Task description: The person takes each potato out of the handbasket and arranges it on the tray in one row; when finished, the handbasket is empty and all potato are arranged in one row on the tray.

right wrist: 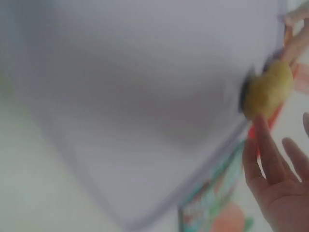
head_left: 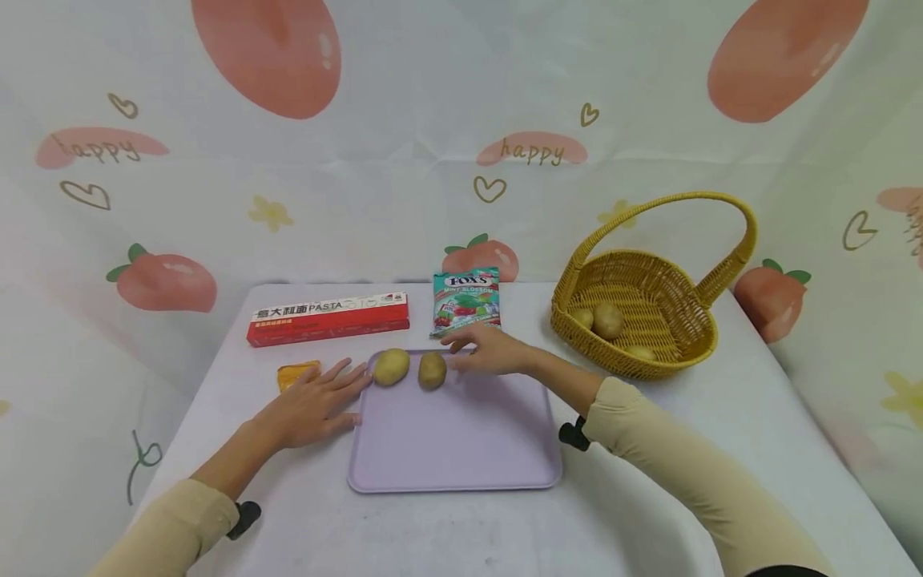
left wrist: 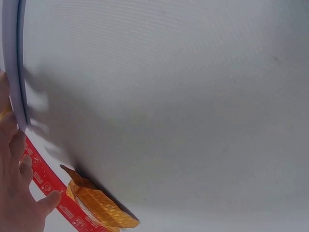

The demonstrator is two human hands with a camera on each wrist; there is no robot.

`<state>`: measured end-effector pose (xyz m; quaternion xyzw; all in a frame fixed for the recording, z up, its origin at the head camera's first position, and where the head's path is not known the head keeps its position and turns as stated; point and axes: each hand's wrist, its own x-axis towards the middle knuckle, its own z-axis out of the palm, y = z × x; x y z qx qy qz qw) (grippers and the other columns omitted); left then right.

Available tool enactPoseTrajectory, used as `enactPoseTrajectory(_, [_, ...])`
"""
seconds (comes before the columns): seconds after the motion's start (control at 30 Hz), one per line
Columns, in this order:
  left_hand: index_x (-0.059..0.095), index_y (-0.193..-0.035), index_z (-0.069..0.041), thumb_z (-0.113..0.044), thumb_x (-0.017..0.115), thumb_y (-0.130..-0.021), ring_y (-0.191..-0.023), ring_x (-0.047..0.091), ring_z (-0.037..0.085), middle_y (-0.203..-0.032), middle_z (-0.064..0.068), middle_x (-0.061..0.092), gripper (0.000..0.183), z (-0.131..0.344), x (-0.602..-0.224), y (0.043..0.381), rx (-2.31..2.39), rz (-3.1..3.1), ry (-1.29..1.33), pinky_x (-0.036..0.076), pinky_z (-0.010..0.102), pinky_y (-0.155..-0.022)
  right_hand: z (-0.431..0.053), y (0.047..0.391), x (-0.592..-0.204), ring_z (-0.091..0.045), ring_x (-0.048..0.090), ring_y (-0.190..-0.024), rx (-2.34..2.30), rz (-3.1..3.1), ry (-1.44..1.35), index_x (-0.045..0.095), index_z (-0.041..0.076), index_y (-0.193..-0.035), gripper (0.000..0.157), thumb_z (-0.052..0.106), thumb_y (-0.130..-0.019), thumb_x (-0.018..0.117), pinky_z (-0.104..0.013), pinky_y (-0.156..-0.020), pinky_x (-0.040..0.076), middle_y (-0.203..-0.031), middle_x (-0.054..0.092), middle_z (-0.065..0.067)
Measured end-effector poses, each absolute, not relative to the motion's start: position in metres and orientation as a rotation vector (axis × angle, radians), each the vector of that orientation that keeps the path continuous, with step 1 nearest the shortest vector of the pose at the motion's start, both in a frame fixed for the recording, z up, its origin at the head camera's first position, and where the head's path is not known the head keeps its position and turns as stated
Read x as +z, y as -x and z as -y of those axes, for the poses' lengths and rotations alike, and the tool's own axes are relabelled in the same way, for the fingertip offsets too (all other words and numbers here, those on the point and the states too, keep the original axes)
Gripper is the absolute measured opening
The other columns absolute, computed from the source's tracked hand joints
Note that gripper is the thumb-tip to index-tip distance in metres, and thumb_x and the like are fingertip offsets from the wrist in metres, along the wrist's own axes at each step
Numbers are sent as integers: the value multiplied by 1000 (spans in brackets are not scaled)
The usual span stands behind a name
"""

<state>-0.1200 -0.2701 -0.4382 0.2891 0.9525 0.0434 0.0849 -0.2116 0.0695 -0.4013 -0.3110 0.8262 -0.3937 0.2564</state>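
A white fabric backdrop (head_left: 411, 216) printed with pink fruits, hearts and the word "happy" hung behind a single white-covered counter (head_left: 433, 533). One rectangular lilac tray (head_left: 454, 441) lay on it and carried two potatoes along its far edge: one yellow oval potato (head_left: 392, 367) near the far left corner and one browner oval potato (head_left: 433, 371) just to its right.

Two hands were at the tray. The left hand (head_left: 310, 407) lay at the tray's left edge, its fingers spread and grasping nothing. The right hand (head_left: 490, 353) was over the far edge, beside the browner potato, its fingers released and loosely bent; whether they touched that potato could not be told.

Three pale brown potatoes (head_left: 609, 320) sat in one yellow woven basket (head_left: 652, 367) with an arched handle, towards the counter's far right corner. One red and white cardboard pasta box (head_left: 328, 320) lay by the far left corner, one teal plastic sweets bag (head_left: 466, 300) at the far edge's middle, and one crumpled orange packet (head_left: 294, 374) beside the left hand.
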Motion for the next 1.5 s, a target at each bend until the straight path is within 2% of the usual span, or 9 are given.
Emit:
enactPoseTrajectory(0.2, [37,-155,-18,-54,55,-96,-148,25,37,-159,7,35,71,272,-440,119,126,-2846,-854,19,66,-115,-117,223,-368,-37,57,-125,-1036,-2188,949,57,-3,-136,46,11,-94,67,-38,-99,52,-131,62,-21])
enactPoseTrajectory(0.43, [39,-154,-17,-52,57,-96,-147,27,38,-158,8,37,70,272,-442,118,143,-2857,-873,20,66,-114,-186,237,-340,-32,59,-124,-991,-2223,862,54,-2,-139,49,12,-94,68,-45,-101,49,-132,63,-18])
enactPoseTrajectory(0.7, [40,-154,-17,-53,57,-95,-147,29,37,-158,8,38,71,271,-443,119,130,-2874,-882,22,66,-114,-260,257,-318,-34,49,-134,-866,-2205,728,49,-1,-144,56,21,-96,68,-52,-110,38,-142,55,-19])
enactPoseTrajectory(0.9, [39,-154,-17,-54,55,-96,-147,28,37,-159,7,37,71,272,-443,118,120,-2861,-866,21,66,-114,-298,266,-321,-36,45,-137,-817,-2060,513,38,-3,-150,64,21,-97,66,-51,-112,37,-146,48,-24])
enactPoseTrajectory(1.13, [38,-155,-18,-54,55,-96,-147,27,36,-159,7,36,71,270,-443,118,133,-2858,-865,21,65,-114,-330,270,-336,-40,43,-137,-812,-1956,324,26,-5,-154,68,20,-101,60,-50,-108,42,-153,36,-28])
enactPoseTrajectory(1.3, [37,-155,-18,-54,54,-96,-148,26,36,-159,6,35,71,270,-443,119,127,-2852,-865,20,65,-115,-343,271,-346,-39,45,-136,-777,-1933,240,29,-1,-154,65,24,-102,58,-52,-106,44,-155,32,-27])
enactPoseTrajectory(1.5, [37,-155,-18,-54,55,-96,-148,27,37,-159,7,35,71,270,-442,121,112,-2853,-863,21,65,-114,-346,271,-353,-37,54,-129,-793,-1871,167,35,-2,-151,62,26,-101,60,-52,-104,46,-155,35,-26])
